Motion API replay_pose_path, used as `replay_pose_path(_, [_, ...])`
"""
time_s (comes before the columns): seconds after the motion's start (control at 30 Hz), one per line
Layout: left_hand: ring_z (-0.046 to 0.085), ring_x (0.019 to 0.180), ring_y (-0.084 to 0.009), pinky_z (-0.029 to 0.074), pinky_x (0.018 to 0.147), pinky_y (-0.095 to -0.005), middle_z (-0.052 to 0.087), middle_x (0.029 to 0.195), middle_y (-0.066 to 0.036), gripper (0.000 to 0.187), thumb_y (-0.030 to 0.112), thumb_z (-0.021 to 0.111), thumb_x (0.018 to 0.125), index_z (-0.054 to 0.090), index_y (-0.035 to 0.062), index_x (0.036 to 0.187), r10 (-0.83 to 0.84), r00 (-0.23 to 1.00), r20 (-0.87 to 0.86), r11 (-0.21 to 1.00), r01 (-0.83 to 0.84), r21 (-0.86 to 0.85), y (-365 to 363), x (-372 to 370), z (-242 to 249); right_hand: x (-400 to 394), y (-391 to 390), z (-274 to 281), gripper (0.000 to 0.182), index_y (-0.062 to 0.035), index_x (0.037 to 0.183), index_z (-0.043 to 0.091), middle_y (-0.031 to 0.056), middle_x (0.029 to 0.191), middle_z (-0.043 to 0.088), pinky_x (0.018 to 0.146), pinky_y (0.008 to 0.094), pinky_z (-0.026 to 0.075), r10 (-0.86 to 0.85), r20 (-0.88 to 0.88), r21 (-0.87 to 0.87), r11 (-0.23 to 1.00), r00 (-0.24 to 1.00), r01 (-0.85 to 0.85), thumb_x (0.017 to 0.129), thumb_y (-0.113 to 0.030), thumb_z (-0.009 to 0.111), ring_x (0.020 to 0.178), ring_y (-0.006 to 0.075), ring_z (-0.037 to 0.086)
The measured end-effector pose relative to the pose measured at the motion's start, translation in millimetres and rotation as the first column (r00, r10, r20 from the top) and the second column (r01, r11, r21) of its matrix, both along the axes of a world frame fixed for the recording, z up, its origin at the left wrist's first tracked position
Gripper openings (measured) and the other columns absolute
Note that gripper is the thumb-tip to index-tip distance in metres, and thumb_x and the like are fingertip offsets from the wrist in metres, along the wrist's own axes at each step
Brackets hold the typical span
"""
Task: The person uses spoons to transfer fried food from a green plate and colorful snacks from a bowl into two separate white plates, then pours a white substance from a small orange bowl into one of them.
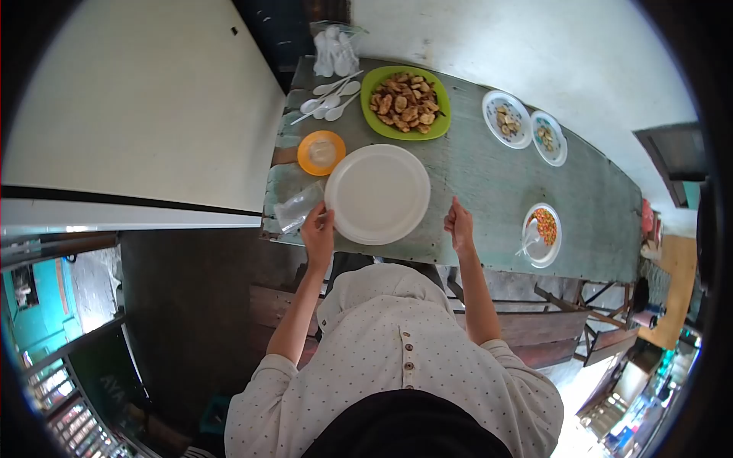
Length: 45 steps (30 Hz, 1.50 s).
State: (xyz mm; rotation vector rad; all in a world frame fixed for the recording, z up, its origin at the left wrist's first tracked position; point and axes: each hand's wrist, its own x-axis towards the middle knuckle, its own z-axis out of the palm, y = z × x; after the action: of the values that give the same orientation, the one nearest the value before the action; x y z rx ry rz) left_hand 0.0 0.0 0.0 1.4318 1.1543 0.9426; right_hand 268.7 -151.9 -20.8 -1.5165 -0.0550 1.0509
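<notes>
Left grip [318,229] clamped on the left rim of a large round white plate [379,195], over the near part of a worn grey-green surface [489,183]; right grip [458,224] curled together, apart from the plate, to its right. Just beside the left grip, a crumpled clear plastic packet [296,208]; well off to the right, a white bowl [544,257] with orange-red bits [545,224] and a pale plastic spoon [532,233]. Crowding the plate's upper left, a round orange saucer [305,157]. Just beyond, a rounded lime-green plate [369,114] heaped with browned pieces [405,103], white plastic spoons [327,103] alongside. Far right, two patterned white dishes [498,102].
</notes>
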Motion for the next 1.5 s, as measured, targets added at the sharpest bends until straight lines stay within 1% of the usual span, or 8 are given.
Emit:
replay_pose_path(0.5, [0.057,0.058,-0.0118,0.045,0.048,-0.0242,0.061,0.084,-0.009,0.029,0.008,0.063,0.075,0.056,-0.0027,0.101,-0.291,0.955,0.052,0.893,0.291,-0.344,-96,213,-63,62,-129,32,0.046,-0.0095,0.121,0.038,0.0035,0.090,0.048,0.046,0.0190,0.035,-0.617,0.159,0.092,0.786,0.770,0.611,0.080,-0.018,0.056,0.055,0.0072,0.048])
replay_pose_path(0.73, [0.044,0.108,-0.0301,0.039,0.087,-0.0416,0.038,0.123,-0.019,0.046,0.016,0.058,0.079,0.043,0.0026,0.120,-0.226,0.902,-0.367,0.824,0.378,0.422,-154,225,6,71,-129,34,0.044,-0.0140,0.123,0.041,0.0039,0.108,0.051,0.072,0.0274,0.042,-0.116,-0.165,0.090,0.987,0.979,0.133,0.082,-0.030,0.052,0.086,0.0128,0.052])
replay_pose_path(0.97, [0.033,0.119,-0.0352,0.027,0.096,-0.0498,0.033,0.129,-0.019,0.051,0.015,0.057,0.077,0.038,0.0094,0.124,-0.260,0.879,-0.400,0.420,0.476,0.773,-227,149,-6,-5,-78,57,0.058,-0.0086,0.127,0.037,0.0068,0.127,0.041,0.093,0.0353,0.032,0.785,-0.533,0.668,0.619,0.316,-0.414,0.086,-0.049,0.039,0.113,0.0144,0.041])
replay_pose_path(1.03, [0.032,0.120,-0.0354,0.031,0.092,-0.0533,0.035,0.129,-0.018,0.052,0.015,0.057,0.076,0.037,0.0112,0.124,0.187,0.681,-0.708,0.612,0.483,0.626,-248,114,-24,-8,-93,79,0.057,-0.0090,0.126,0.039,0.0060,0.127,0.042,0.091,0.0332,0.032,0.737,-0.559,0.531,0.670,0.380,-0.519,0.086,-0.050,0.038,0.113,0.0132,0.041])
replay_pose_path(1.1, [0.038,0.116,-0.0343,0.036,0.088,-0.0525,0.042,0.123,-0.019,0.049,0.023,0.055,0.079,0.037,0.0087,0.123,-0.382,0.782,-0.492,0.916,0.249,-0.315,-269,30,-99,9,-117,100,0.049,-0.0096,0.121,0.046,0.0051,0.119,0.049,0.085,0.0291,0.036,0.905,-0.304,0.531,0.419,0.296,-0.736,0.088,-0.045,0.038,0.108,0.0119,0.046])
replay_pose_path(1.17, [0.046,0.108,-0.0260,0.034,0.091,-0.0424,0.050,0.115,-0.018,0.050,0.037,0.045,0.083,0.046,-0.0017,0.115,-0.497,0.709,-0.501,0.317,-0.389,-0.865,-300,-45,-189,32,-137,109,0.036,-0.0075,0.112,0.053,0.0038,0.103,0.057,0.078,0.0264,0.041,0.899,-0.276,0.511,0.438,0.341,-0.740,0.087,-0.033,0.046,0.090,0.0119,0.055])
replay_pose_path(1.3, [0.047,0.106,-0.0248,0.035,0.091,-0.0402,0.051,0.115,-0.016,0.051,0.039,0.044,0.084,0.047,-0.0008,0.115,-0.320,0.874,-0.365,0.254,-0.292,-0.922,-321,22,-194,100,-191,59,0.021,-0.0080,0.094,0.060,0.0085,0.094,0.058,0.069,0.0317,0.046,0.396,0.753,-0.062,0.838,0.526,-0.542,0.073,-0.008,0.056,0.077,0.0220,0.058])
replay_pose_path(1.5, [0.049,0.102,-0.0224,0.036,0.090,-0.0365,0.053,0.112,-0.011,0.048,0.041,0.045,0.084,0.050,0.0017,0.112,0.009,1.000,0.011,0.297,0.008,-0.955,-284,73,-158,211,-250,8,0.033,-0.0169,0.099,0.059,0.0090,0.092,0.051,0.061,0.0386,0.047,0.599,0.782,-0.581,0.801,0.173,-0.144,0.069,-0.004,0.055,0.069,0.0280,0.058])
